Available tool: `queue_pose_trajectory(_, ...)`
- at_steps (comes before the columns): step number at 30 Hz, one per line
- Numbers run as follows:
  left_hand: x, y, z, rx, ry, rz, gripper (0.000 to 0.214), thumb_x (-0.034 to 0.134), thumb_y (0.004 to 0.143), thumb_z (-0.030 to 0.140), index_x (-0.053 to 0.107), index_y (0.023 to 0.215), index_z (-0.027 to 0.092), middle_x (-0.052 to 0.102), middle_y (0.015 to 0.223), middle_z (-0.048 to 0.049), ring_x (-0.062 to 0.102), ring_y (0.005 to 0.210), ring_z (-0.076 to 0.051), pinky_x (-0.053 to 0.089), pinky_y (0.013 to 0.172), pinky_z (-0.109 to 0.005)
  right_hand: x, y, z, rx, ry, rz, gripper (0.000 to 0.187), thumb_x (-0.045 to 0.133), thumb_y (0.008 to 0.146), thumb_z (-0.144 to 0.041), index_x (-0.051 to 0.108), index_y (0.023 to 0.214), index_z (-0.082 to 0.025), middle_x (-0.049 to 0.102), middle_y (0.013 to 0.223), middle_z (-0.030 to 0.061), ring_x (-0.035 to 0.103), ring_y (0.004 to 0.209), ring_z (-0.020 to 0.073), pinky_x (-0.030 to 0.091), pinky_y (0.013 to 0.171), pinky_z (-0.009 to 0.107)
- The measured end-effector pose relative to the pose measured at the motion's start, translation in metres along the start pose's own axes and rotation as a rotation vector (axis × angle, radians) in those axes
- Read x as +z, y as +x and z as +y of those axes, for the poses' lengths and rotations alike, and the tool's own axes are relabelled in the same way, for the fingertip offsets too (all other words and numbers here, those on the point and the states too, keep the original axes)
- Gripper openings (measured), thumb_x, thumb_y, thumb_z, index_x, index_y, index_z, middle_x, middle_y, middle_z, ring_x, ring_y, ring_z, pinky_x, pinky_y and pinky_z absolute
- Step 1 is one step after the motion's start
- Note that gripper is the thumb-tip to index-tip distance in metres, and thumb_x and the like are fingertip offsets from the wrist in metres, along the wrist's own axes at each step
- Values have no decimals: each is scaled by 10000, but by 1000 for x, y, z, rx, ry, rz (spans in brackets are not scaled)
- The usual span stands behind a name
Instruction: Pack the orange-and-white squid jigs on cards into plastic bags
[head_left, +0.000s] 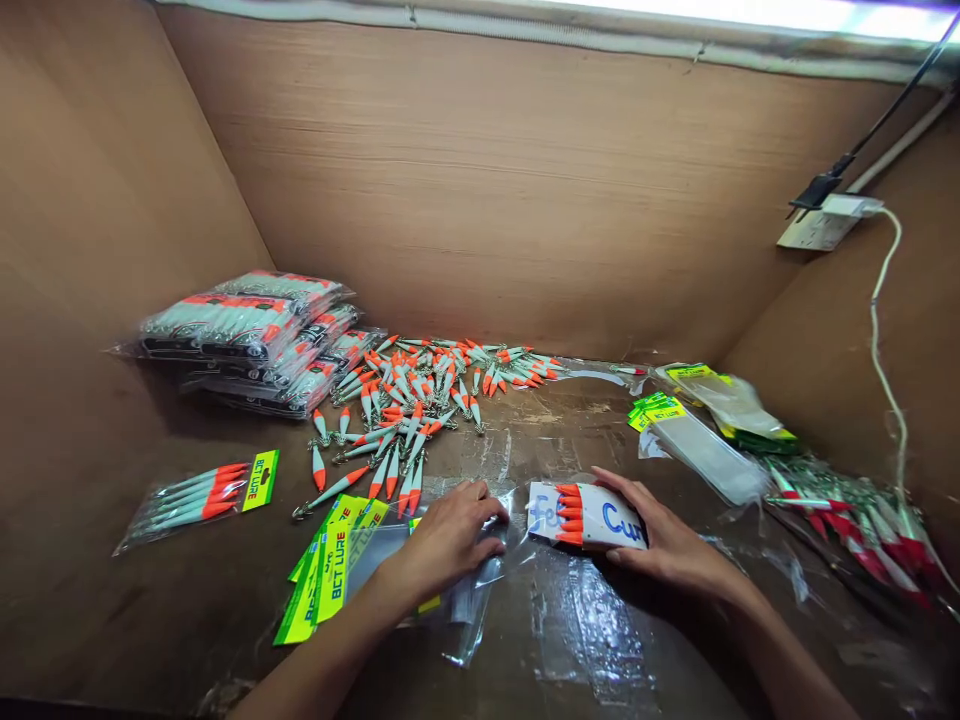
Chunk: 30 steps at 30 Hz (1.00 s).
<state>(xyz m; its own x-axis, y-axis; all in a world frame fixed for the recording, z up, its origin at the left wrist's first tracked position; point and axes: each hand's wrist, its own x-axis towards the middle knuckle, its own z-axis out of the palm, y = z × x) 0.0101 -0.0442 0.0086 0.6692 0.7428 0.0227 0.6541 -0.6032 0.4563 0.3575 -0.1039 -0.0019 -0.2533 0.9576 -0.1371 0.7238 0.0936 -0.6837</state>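
My right hand [664, 535] curls around a white card tray [589, 515] that holds several white lures with orange tips. My left hand [450, 535] rests, fingers bent, on a clear plastic bag [480, 590] lying atop a stack of empty bags with yellow-green BCT LURE headers [330, 570]. A loose heap of orange-and-white lures [416, 400] lies beyond both hands on the brown table.
One filled lure pack [199, 498] lies at the left, with stacked filled packs [255, 335] behind it. Empty bags [701, 425] and red-tipped lures [855, 520] lie at the right. Brown walls enclose the table; a power strip [825, 220] with a cable hangs right.
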Motion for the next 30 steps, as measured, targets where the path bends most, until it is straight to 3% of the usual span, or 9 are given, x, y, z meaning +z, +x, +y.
queue_pose_trajectory(13,0,1,2,65,7,-13,255,695,887,323,650,1138,321,562,1088,-11,532,1038,-200,408,851,-292,11,1,-10,-52,-38,-55,992,700,758,-449,192,1588,-258,266,1489,77,321,1389,227,293,1231,371)
queue_pose_trajectory(22,3,0,1,122,-11,-22,194,663,912,314,703,1099,347,579,1087,-17,542,1016,-193,409,866,-300,-5,-2,1,-31,-17,5,1014,693,762,-498,179,1594,-229,267,1488,90,342,1381,233,325,1214,350)
queue_pose_trajectory(30,0,1,7,178,-21,-22,189,621,943,330,717,1096,385,591,1050,-16,546,988,-181,421,852,-287,1,-3,-5,-51,-29,-24,993,694,770,-493,190,1590,-248,283,1474,81,337,1373,227,306,1225,345)
